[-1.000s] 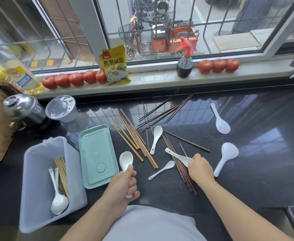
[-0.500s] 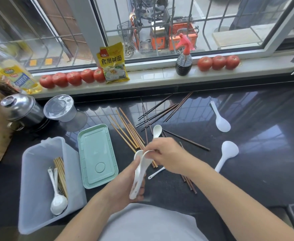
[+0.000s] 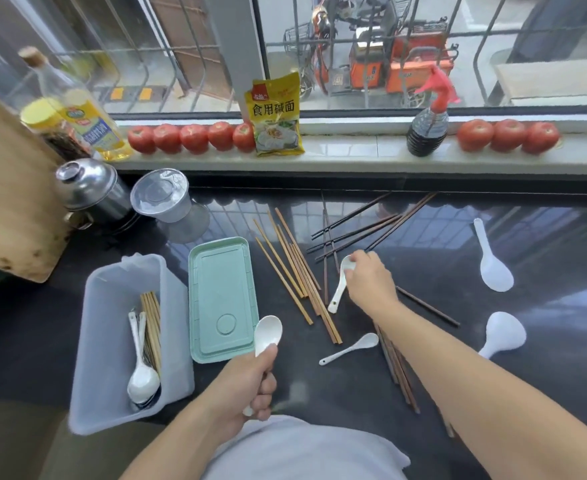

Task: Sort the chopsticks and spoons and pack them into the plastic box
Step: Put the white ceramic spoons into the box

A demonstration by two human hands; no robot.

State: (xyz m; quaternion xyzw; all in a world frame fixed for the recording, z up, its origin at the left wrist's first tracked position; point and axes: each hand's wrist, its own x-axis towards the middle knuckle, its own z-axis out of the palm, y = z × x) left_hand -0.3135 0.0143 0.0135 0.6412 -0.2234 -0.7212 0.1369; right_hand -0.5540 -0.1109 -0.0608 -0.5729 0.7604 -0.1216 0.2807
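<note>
Gathering spoons: left hand point(image 3: 247, 382) grips white spoon(s) point(image 3: 268, 334) just right of the plastic box point(image 3: 112, 306); right hand point(image 3: 368, 278) pinches another spoon point(image 3: 339, 292) farther right on the bench point(image 3: 545, 393). Next: lift, pass leftward, keeping clear of loose chopsticks point(image 3: 285, 261).

The clear plastic box point(image 3: 112, 344) stands open, holding light chopsticks point(image 3: 151, 327) and white spoons point(image 3: 142, 372). More light chopsticks point(image 3: 290, 268), dark chopsticks point(image 3: 361, 226) and white spoons point(image 3: 351, 348) lie scattered on the black tabletop point(image 3: 545, 375).
</note>
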